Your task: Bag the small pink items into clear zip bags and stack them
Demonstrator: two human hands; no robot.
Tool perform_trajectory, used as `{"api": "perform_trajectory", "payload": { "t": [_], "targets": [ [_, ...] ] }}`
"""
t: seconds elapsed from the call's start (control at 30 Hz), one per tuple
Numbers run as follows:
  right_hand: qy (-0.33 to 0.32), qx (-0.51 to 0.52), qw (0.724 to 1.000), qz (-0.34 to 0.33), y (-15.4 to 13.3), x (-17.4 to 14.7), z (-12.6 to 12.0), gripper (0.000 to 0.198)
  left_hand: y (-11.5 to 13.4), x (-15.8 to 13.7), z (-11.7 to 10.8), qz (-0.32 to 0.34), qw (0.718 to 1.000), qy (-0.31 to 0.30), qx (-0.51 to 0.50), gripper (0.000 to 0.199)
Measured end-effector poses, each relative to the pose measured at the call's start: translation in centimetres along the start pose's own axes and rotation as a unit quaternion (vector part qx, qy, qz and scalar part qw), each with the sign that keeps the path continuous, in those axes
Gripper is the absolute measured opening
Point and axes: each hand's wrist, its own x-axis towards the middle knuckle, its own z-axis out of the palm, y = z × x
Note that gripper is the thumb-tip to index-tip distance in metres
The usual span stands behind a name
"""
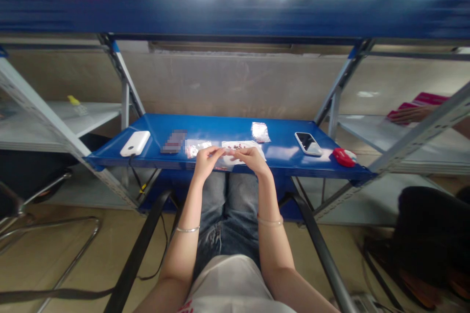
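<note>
My left hand (207, 160) and my right hand (255, 160) meet above the front edge of a blue shelf (220, 127). Thumb and fingertips are pinched together on each; whatever lies between them is too small to name. Just behind the fingers, small dark red and brown bead-like pieces (238, 146) lie on a white sheet (257, 145), partly covered by my right hand. A clear plastic packet (198, 148) rests beside my left hand. Farther back is another clear plastic bag (260, 132).
A white power bank-like box (135, 144) with a black cable and a blurred-out dark rectangle (174, 142) lie left. To the right are a phone (308, 143) and a red round item (344, 157). Another person's hand (413, 114) touches pink boxes (429, 99). Metal posts flank the shelf.
</note>
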Motion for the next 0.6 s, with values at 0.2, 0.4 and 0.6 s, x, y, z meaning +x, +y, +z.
{"api": "perform_trajectory", "payload": {
  "t": [0.2,0.4,0.6],
  "targets": [
    [0.018,0.016,0.999,0.030,0.2,-0.2,0.4,0.038,0.1,0.2,0.4,-0.010,0.999,0.051,-0.013,0.030],
    [0.063,0.063,0.996,0.012,1.3,0.0,-0.8,0.032,-1.3,0.6,0.9,-0.032,0.997,0.060,-0.029,0.036],
    [0.290,0.039,0.956,0.030,4.0,1.6,-6.3,0.036,-3.6,-0.2,2.1,-0.024,0.978,-0.020,0.209,0.029]
  ]
}}
